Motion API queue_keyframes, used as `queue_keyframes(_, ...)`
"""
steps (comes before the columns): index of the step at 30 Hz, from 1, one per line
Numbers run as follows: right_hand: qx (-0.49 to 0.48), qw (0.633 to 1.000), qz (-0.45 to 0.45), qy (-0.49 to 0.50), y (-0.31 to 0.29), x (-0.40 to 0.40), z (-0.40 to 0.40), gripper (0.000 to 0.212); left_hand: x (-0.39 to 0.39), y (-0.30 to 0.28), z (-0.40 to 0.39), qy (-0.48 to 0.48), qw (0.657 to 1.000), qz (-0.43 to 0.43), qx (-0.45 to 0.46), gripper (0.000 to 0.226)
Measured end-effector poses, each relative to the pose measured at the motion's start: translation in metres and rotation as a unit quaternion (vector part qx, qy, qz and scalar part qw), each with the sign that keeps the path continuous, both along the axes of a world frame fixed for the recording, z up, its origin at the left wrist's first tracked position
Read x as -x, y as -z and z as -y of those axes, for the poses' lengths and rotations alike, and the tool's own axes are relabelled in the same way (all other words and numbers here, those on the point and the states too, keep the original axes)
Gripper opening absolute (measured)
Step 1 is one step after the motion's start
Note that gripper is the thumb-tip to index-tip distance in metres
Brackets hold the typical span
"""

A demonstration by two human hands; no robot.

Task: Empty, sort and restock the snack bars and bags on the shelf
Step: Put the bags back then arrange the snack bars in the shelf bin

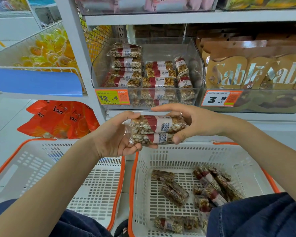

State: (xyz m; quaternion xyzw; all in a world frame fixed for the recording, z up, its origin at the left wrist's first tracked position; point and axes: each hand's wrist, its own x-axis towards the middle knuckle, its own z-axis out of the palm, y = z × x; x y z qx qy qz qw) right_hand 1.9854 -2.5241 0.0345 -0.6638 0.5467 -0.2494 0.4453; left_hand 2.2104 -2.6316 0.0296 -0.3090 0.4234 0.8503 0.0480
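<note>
Two snack bars (156,129) — both hands gripping

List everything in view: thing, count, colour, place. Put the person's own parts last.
held snack bars: two, tan with red-white bands, stacked between both hands
clear bin: one, on the shelf, partly filled with the same bars
right basket: one, white with orange rim, loose bars inside
left basket: one, white with orange rim
Sable bags: several, gold, right-hand bin
price tags: two, orange
orange bags: several, lower left
left hand: grips the bars' left end
right hand: fingers curl round the right end
</note>
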Motion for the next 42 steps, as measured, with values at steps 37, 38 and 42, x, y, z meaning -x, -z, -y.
queue_keyframes(37, 0.263, 0.869, -0.376, 0.184, 0.006, 0.018, 0.271, 0.059, 0.027, 0.030, 0.090, -0.175, 0.603, 0.233, 0.742, 0.021)
queue_keyframes(38, 0.276, 0.831, -0.444, 0.191, 0.003, 0.015, 0.270, 0.060, 0.027, 0.030, 0.090, -0.171, 0.605, 0.234, 0.742, 0.022)
queue_keyframes(42, 0.294, 0.801, -0.493, 0.172, -0.001, 0.005, 0.266, 0.065, 0.025, 0.029, 0.089, -0.164, 0.612, 0.234, 0.738, 0.022)
